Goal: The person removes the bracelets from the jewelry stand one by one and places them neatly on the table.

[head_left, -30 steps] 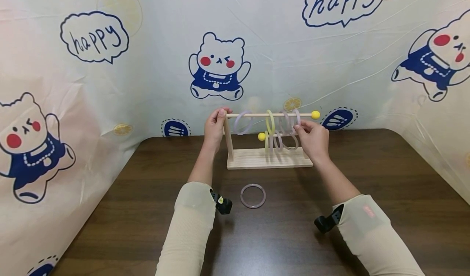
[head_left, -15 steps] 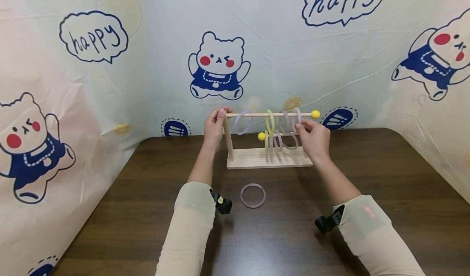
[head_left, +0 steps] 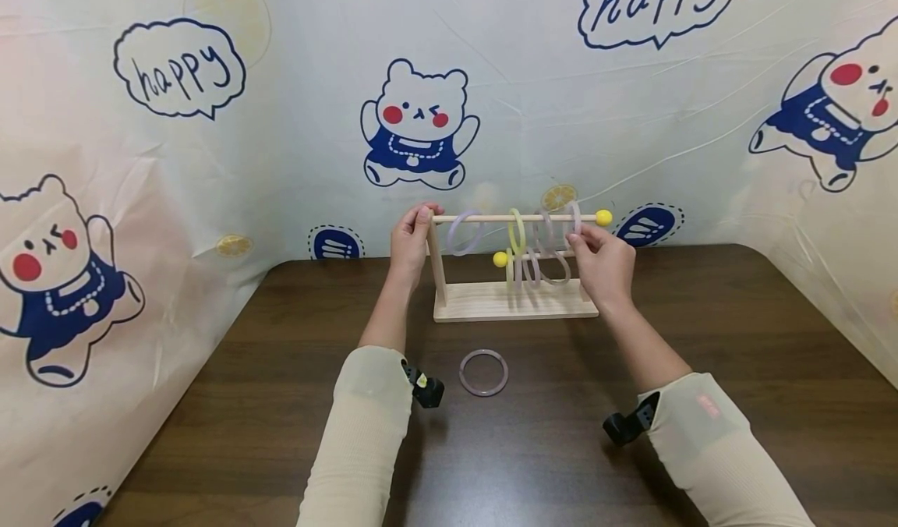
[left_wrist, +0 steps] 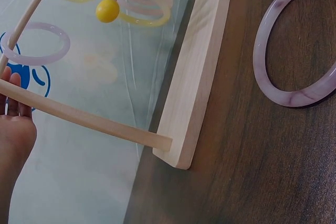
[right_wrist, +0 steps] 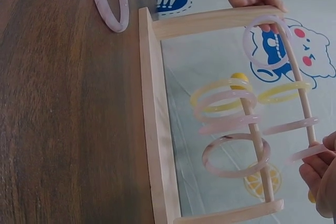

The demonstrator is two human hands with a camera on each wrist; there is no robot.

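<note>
A wooden bangle stand [head_left: 466, 306] has two rods, each ending in a yellow ball. My left hand [head_left: 409, 246] grips the top of its left post, fingers curled behind the wood. Near the upper rod's right end, my right hand [head_left: 607, 268] pinches a pale lavender bangle [head_left: 578, 213] that hangs round the rod, close to the yellow ball [head_left: 603, 217]. Also on that rod are a lilac bangle [right_wrist: 247, 40] by the left post, a yellow bangle [head_left: 517, 235] and a pinkish bangle [right_wrist: 289, 126]. Several yellow and pink bangles [right_wrist: 210, 169] hang from the lower rod.
One mauve bangle [head_left: 463, 383] lies flat on the dark wooden table [head_left: 281, 433], in front of the stand. Behind the table hangs a printed cloth [head_left: 295, 145] with bears. Each wrist carries a black camera [head_left: 426, 391].
My right hand has slid the pinched bangle slightly right along the upper rod, nearer the yellow ball. The left hand keeps its grip on the post.
</note>
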